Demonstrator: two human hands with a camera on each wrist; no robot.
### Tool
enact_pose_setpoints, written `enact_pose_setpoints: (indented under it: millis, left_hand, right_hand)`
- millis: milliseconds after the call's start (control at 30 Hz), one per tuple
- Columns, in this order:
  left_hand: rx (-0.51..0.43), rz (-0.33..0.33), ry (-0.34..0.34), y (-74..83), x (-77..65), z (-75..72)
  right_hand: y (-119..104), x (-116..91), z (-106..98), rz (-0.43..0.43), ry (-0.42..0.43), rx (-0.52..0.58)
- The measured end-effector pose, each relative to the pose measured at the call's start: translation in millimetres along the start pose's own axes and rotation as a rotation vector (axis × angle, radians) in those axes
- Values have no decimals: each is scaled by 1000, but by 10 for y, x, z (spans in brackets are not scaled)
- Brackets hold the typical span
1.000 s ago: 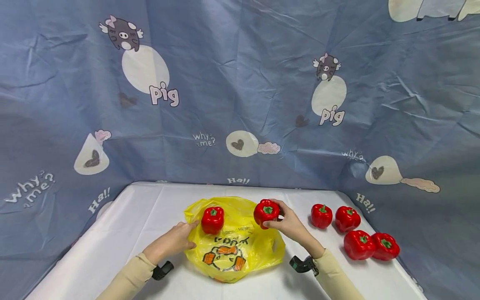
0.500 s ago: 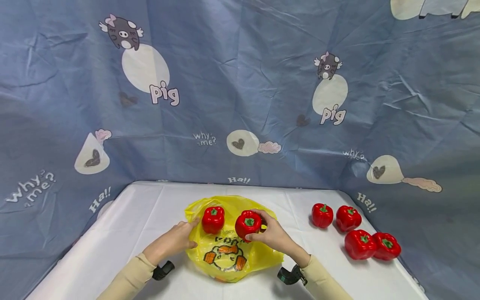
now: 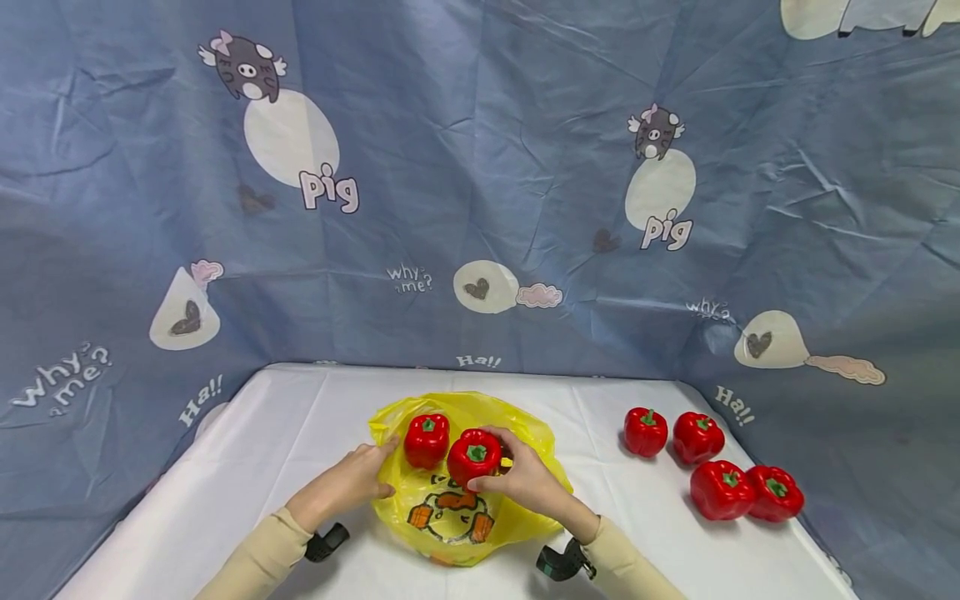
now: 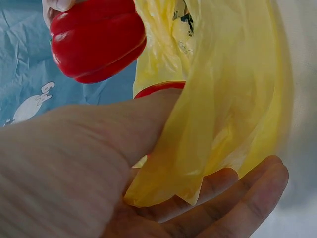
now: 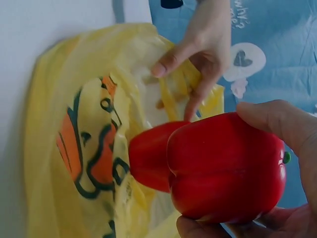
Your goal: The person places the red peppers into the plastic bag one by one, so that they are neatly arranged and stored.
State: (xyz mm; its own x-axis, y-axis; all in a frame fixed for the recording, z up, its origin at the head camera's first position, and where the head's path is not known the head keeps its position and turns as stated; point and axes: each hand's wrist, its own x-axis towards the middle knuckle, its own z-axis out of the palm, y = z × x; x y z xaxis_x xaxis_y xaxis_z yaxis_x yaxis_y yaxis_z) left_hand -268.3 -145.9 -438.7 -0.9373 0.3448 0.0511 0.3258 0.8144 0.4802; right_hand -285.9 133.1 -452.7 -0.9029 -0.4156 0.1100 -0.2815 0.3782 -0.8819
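A yellow plastic bag (image 3: 517, 504) with a cartoon print lies on the white table, its mouth spread. My left hand (image 3: 351, 477) is at the bag's left edge, thumb and fingers apart; in the left wrist view the film (image 4: 233, 84) drapes between the thumb and the outstretched fingers (image 4: 247, 203). One red bell pepper (image 3: 427, 440) sits at the bag's mouth beside that hand, partly hidden behind the thumb in the left wrist view. My right hand (image 3: 528, 479) grips a second red bell pepper (image 5: 228, 168) over the bag, close to the first one.
Several more red bell peppers (image 3: 720, 490) with green stems stand at the right side of the table (image 3: 600, 404). A blue printed cloth (image 3: 420, 183) hangs behind and around the table. Each wrist bears a black camera mount (image 3: 562, 560).
My right hand has carried its bell pepper leftward and a little nearer, from the bag's right side to beside the other pepper. The left hand has stayed at the bag's edge.
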Motion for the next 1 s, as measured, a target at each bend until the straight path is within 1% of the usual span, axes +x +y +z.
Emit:
enact_pose_setpoints:
  millis: [267,500,733,1000]
  left_hand:
    - [-10,10,14,-2,-20,9]
    - [-21,4,3,-10,-7,25]
    - [-20,8,8,-19,0,29]
    - [-18,8,5,6,-2,9]
  right_hand:
    - [29,-3,179,31,-22,35]
    - [-5,12,347,31,-43,16]
    - [-7,34,517,58,-55,16]
    - [28,99,645,33,-64,-45]
